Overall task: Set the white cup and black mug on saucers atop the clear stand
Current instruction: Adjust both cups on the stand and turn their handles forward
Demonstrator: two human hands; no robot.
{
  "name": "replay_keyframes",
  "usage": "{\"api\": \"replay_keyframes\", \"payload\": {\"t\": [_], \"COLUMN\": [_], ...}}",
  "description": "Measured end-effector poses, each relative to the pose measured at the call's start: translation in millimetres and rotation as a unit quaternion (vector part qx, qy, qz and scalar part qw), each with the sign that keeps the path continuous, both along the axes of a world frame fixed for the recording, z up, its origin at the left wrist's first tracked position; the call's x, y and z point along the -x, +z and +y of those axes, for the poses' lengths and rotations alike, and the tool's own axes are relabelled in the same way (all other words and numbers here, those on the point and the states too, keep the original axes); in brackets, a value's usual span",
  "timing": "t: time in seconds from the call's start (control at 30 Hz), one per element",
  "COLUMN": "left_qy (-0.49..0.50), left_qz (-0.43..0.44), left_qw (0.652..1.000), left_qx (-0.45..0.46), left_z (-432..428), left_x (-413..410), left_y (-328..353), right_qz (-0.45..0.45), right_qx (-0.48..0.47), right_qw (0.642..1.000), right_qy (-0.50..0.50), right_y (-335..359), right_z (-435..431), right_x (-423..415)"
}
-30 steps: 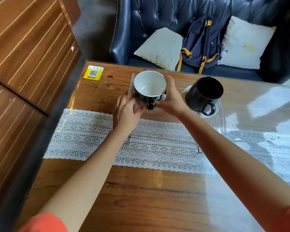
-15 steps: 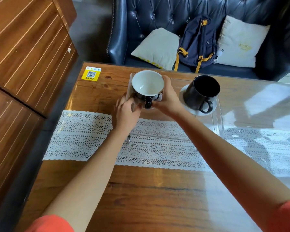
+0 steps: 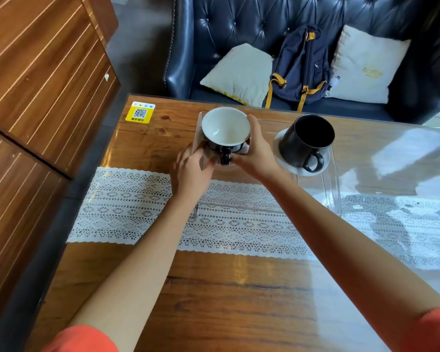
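The white cup (image 3: 225,126), white inside and black outside with a black handle facing me, sits over the left end of the clear stand (image 3: 330,189). My right hand (image 3: 255,154) wraps its right side. My left hand (image 3: 192,171) pinches the left edge beneath the cup, apparently its saucer (image 3: 245,148), which is mostly hidden. The black mug (image 3: 306,141) stands upright on a white saucer (image 3: 285,161) at the stand's right end, untouched.
The stand rests on a white lace runner (image 3: 127,207) across a glossy wooden table (image 3: 214,295). A yellow QR sticker (image 3: 140,112) marks the far left corner. A dark leather sofa with cushions and a navy backpack (image 3: 301,67) lies beyond; wooden panelling (image 3: 36,85) stands at left.
Both hands and the white cup stay almost where they were, settling slightly lower at the stand's left end. The black mug has not moved.
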State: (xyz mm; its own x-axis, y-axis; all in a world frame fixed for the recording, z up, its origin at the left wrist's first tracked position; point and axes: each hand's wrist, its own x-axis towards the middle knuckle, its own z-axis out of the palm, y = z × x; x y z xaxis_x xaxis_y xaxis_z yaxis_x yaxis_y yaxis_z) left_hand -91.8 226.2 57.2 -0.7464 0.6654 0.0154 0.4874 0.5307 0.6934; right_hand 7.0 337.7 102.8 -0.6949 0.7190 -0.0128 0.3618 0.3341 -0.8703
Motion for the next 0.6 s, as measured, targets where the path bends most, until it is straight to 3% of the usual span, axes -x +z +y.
{"api": "replay_keyframes", "payload": {"t": [0.27, 0.6], "left_qy": [0.004, 0.005], "left_qz": [-0.008, -0.006], "left_qw": [1.000, 1.000], "left_qx": [0.004, -0.006], "left_z": [1.4, 1.7], "left_x": [-1.0, 1.5], "left_y": [3.7, -1.5], "right_qz": [0.029, 0.044], "right_qx": [0.038, -0.009], "right_qw": [0.999, 0.999], "right_qy": [-0.009, 0.019], "right_y": [-7.4, 2.7], "right_z": [-6.1, -5.3], "right_x": [-6.3, -11.2]}}
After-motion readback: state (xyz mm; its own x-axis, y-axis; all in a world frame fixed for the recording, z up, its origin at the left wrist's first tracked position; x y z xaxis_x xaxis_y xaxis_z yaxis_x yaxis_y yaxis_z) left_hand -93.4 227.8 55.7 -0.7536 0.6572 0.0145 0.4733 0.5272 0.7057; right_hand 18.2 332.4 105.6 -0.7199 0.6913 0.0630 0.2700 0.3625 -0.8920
